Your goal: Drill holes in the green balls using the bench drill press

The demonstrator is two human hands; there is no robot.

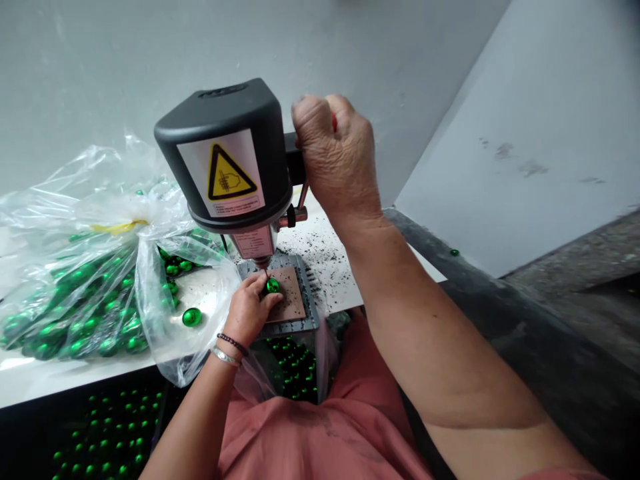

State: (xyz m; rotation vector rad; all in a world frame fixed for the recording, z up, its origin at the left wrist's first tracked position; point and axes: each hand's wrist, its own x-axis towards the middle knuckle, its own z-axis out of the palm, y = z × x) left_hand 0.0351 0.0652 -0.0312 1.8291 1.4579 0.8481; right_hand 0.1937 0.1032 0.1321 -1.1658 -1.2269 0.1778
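A small black drill press (225, 153) with a yellow hand-warning label stands on the white table. My right hand (337, 147) is closed round its feed lever, whose red end shows a little between the fingers. Beneath the drill bit, my left hand (253, 303) pinches a shiny green ball (273, 285) between thumb and fingers. The ball rests on a brown board (293, 300) on the grey drill base (313, 313). The bit's tip is at the top of the ball; whether it has entered cannot be made out.
Clear plastic bags (100, 280) full of green balls lie at the left, one tied with a yellow strip (120, 227). A loose green ball (192, 317) sits by a bag's mouth. Dark shavings (327, 257) litter the white table (345, 287). More green balls (115, 433) lie below the table edge.
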